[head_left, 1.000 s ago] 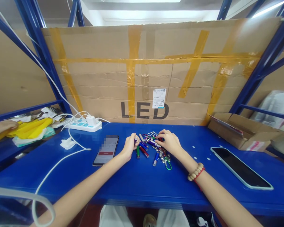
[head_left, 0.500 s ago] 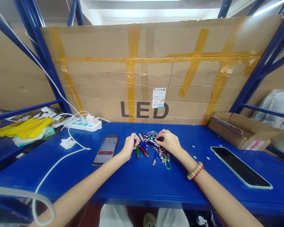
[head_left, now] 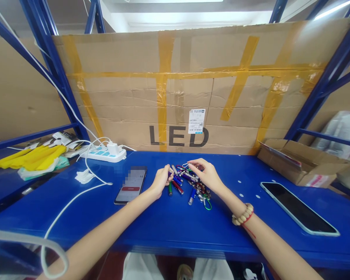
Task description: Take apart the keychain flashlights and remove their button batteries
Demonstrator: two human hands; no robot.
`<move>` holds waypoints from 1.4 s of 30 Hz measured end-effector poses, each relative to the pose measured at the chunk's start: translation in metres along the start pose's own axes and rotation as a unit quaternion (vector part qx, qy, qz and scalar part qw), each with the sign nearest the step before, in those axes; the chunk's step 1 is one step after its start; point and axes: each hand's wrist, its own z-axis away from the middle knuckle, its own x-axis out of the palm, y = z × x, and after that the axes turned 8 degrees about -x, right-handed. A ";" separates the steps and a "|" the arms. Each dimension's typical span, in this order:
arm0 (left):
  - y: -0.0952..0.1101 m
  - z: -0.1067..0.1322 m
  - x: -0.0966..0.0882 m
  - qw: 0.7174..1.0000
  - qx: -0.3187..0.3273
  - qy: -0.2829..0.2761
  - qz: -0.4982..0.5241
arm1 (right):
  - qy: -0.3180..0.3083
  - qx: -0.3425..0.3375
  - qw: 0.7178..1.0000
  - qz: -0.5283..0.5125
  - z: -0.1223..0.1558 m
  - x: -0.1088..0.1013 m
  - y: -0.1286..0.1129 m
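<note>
We note a white cable (head_left: pixel 76 198) looping over the bench's (head_left: pixel 175 229) left part. A lit phone (head_left: pixel 131 184) lies just beside our left hand (head_left: pixel 160 181), which pinches a small torch (head_left: pixel 169 173) (colour hard to make out). The torch heap (head_left: pixel 192 187) sits mid-bench, with bare blue in front. Our right hand (head_left: pixel 207 175) pinches what looks like a silver clip (head_left: pixel 187 165) at the heap's far edge. A dark phone (head_left: pixel 299 208) lies well apart.

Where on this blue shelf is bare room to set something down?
Bare: the blue shelf's front strip between the forearms, and the narrow patch between the right forearm and the dark phone. Crowded: the flashlight pile under the left hand and right hand, the lit phone, the white cable.
</note>
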 end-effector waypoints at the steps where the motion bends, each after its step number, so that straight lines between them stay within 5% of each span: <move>1: 0.000 0.001 0.000 1.000 0.000 -0.006 0.001 | 0.002 0.016 1.000 -0.020 0.000 0.000 -0.001; 8: 0.004 0.005 0.002 1.000 0.006 -0.008 0.011 | 0.010 0.091 0.985 -0.146 0.000 0.002 -0.007; 18: 0.002 0.005 0.005 0.999 0.012 -0.038 0.020 | 0.093 0.034 0.994 -0.045 -0.001 -0.002 -0.002; 25: -0.004 0.002 0.006 0.991 0.118 -0.012 -0.059 | 0.081 0.108 0.980 -0.146 0.000 -0.001 -0.016; 34: -0.006 0.008 0.008 0.979 0.139 -0.012 -0.147 | 0.015 -0.058 0.988 -0.144 0.004 0.001 -0.030; 42: -0.013 0.001 0.006 0.975 0.159 -0.036 -0.150 | -0.005 -0.060 0.994 -0.089 0.003 0.000 -0.031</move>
